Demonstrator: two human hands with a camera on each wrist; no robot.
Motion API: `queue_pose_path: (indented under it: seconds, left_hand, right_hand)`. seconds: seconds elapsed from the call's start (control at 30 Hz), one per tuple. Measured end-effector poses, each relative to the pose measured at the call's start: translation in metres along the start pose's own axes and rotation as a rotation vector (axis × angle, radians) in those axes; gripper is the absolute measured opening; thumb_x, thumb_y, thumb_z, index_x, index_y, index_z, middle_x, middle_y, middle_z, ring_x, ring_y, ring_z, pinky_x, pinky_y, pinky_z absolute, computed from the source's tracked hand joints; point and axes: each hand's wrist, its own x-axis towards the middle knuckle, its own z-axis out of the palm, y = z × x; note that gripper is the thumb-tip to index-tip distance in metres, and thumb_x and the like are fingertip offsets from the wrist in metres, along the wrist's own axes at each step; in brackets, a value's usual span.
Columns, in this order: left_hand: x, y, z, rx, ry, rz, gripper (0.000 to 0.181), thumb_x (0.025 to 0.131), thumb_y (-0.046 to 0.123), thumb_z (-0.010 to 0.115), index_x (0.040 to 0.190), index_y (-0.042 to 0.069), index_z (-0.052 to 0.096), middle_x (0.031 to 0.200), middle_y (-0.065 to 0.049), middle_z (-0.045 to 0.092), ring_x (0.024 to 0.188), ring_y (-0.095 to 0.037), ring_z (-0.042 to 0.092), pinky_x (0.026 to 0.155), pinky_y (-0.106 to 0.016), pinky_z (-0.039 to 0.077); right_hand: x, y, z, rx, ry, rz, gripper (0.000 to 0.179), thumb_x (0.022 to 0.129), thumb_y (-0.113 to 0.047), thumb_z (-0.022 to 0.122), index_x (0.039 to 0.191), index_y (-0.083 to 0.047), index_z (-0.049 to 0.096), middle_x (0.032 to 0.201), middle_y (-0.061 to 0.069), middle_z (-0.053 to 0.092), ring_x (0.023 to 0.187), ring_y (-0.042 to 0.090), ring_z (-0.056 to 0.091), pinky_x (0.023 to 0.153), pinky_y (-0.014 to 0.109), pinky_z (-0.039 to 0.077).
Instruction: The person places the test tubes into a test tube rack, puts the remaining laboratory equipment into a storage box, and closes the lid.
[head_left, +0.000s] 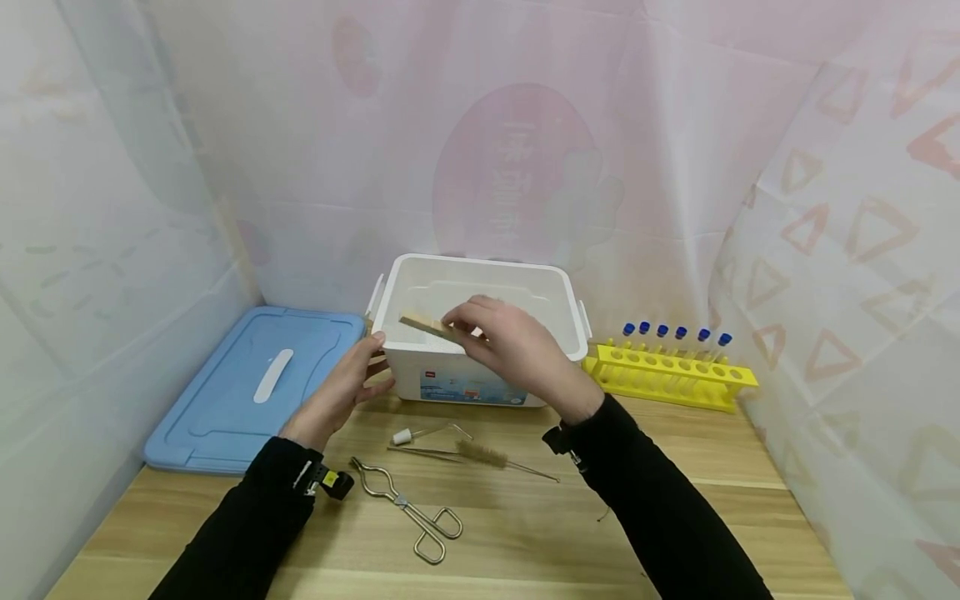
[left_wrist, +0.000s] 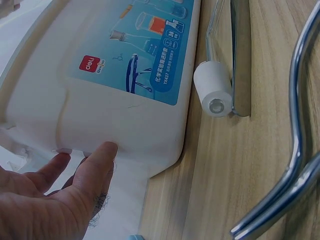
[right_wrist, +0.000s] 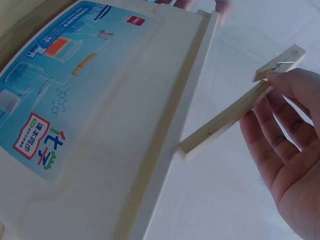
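Note:
My right hand (head_left: 517,346) pinches a wooden test tube holder (head_left: 429,326) above the white plastic box (head_left: 480,357). In the right wrist view the test tube holder (right_wrist: 225,120) shows a long arm, a short arm and a metal spring, and my right hand (right_wrist: 295,145) has thumb and fingers on it. At the box's left front corner, my left hand (head_left: 341,387) touches the wall with fairly straight fingers. The left wrist view shows fingertips of my left hand (left_wrist: 70,192) against the box wall (left_wrist: 115,120). Part of the box's inside is hidden by my right hand.
Crucible tongs (head_left: 408,508), a tube brush (head_left: 483,454), tweezers (head_left: 423,452) and a white-capped dropper (head_left: 405,436) lie before the box. The blue lid (head_left: 225,400) rests left. A yellow rack (head_left: 667,379) with several blue-topped tubes stands right. Fabric walls enclose the table (head_left: 525,533).

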Motion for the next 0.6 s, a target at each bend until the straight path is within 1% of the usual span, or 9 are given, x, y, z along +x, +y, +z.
queue_pose_path:
  seconds: [0.13, 0.27, 0.43, 0.6]
  left_hand:
    - [0.000, -0.001, -0.001, 0.009, -0.007, 0.005, 0.087, 0.125, 0.063, 0.039, 0.190, 0.012, 0.012, 0.194, -0.029, 0.015, 0.182, -0.053, 0.022, 0.144, -0.066, 0.042]
    - [0.000, 0.000, 0.000, 0.007, -0.011, 0.005, 0.087, 0.125, 0.062, 0.038, 0.190, 0.011, 0.011, 0.194, -0.030, 0.013, 0.182, -0.054, 0.021, 0.144, -0.066, 0.041]
    - [0.000, 0.001, 0.000, -0.007, -0.002, -0.005, 0.089, 0.124, 0.063, 0.040, 0.189, 0.009, 0.013, 0.194, -0.030, 0.013, 0.182, -0.054, 0.021, 0.144, -0.067, 0.041]
    - [0.000, 0.001, 0.001, -0.005, 0.003, -0.007, 0.089, 0.123, 0.063, 0.041, 0.189, 0.011, 0.014, 0.194, -0.028, 0.015, 0.182, -0.053, 0.022, 0.144, -0.066, 0.041]
  right_hand:
    - [0.007, 0.005, 0.002, 0.020, 0.008, 0.037, 0.022, 0.117, -0.013, 0.076, 0.137, -0.011, 0.082, 0.126, 0.005, 0.084, 0.117, 0.021, 0.082, 0.100, 0.038, 0.071]
    - [0.013, 0.009, 0.004, 0.048, 0.007, 0.065, 0.023, 0.117, -0.013, 0.076, 0.139, -0.011, 0.082, 0.128, 0.006, 0.084, 0.119, 0.021, 0.081, 0.103, 0.038, 0.072]
    - [0.021, 0.017, 0.008, 0.082, -0.015, 0.103, 0.025, 0.117, -0.013, 0.075, 0.141, -0.011, 0.080, 0.133, 0.007, 0.083, 0.122, 0.021, 0.080, 0.105, 0.036, 0.072]
    - [0.027, 0.027, 0.015, 0.128, -0.036, 0.135, 0.026, 0.117, -0.011, 0.075, 0.142, -0.009, 0.080, 0.138, 0.009, 0.081, 0.125, 0.023, 0.080, 0.106, 0.038, 0.072]
